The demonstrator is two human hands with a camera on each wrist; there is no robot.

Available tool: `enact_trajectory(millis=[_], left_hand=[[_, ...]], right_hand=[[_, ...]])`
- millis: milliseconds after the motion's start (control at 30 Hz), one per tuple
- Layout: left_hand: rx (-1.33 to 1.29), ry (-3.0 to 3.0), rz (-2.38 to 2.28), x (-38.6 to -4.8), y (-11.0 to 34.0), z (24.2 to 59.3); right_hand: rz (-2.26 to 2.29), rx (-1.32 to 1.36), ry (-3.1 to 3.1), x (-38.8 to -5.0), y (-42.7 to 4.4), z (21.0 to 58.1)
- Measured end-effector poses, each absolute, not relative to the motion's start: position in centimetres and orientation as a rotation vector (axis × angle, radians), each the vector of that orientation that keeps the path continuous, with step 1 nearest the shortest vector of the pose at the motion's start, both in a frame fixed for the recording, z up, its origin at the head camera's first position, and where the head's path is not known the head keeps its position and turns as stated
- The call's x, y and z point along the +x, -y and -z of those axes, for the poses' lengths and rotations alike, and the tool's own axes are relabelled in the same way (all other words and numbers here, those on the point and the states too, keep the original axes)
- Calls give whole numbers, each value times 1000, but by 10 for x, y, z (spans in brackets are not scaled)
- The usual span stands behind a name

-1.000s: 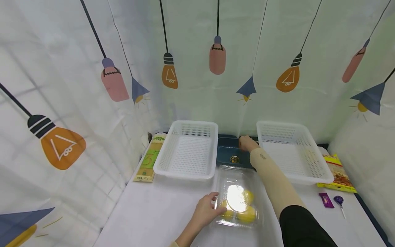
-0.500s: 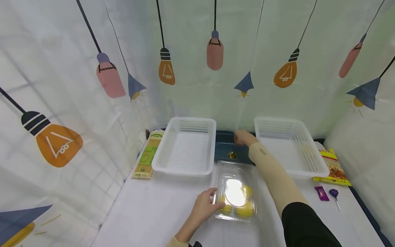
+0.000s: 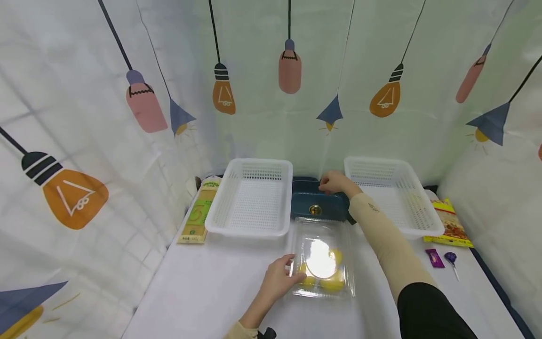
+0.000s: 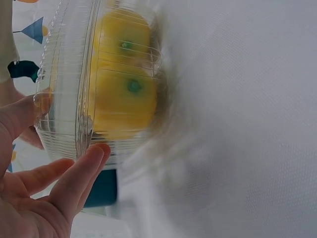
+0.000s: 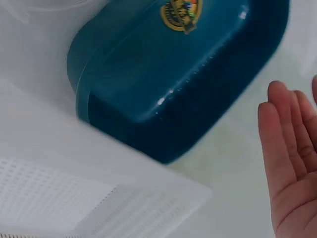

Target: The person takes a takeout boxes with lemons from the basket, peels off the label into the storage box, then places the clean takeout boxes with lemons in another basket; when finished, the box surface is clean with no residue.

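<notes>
A clear lidded plastic box (image 3: 322, 259) with several yellow fruits (image 4: 124, 94) inside lies on the white table. My left hand (image 3: 277, 280) holds its left edge, thumb on the lid side and fingers at the rim in the left wrist view. Behind the box stands a dark teal basin (image 3: 317, 205) with a gold sticker. My right hand (image 3: 336, 182) is over the basin's back right part in the head view; in the right wrist view the hand (image 5: 292, 153) has its fingers extended beside the basin (image 5: 148, 74), holding nothing visible.
White perforated baskets stand left (image 3: 251, 197) and right (image 3: 389, 193) of the basin. A green-yellow packet (image 3: 199, 212) lies far left, a yellow-red bag (image 3: 449, 223) far right. A purple candy (image 3: 434, 258) and a lollipop (image 3: 450, 257) lie before the right basket.
The head view has shifted slightly. My right hand has changed its pose over the basin, its fingers less curled than before. My left hand keeps its place on the box.
</notes>
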State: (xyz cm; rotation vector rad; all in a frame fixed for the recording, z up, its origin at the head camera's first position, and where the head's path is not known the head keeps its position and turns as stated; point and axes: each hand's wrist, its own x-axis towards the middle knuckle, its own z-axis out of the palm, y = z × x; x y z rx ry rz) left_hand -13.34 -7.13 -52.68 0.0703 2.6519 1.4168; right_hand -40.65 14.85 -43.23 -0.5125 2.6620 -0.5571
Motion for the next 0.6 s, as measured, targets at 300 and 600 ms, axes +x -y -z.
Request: enact_trajectory(millis=[300,600], left_hand=[[76,-2652,-1448,-135,74,532],[91,-2631,-1460,-135,73,533]], right_hand=[[1093,-241,-2540,-378,-175,401],[841,-413,-2640,-318,-194,379]])
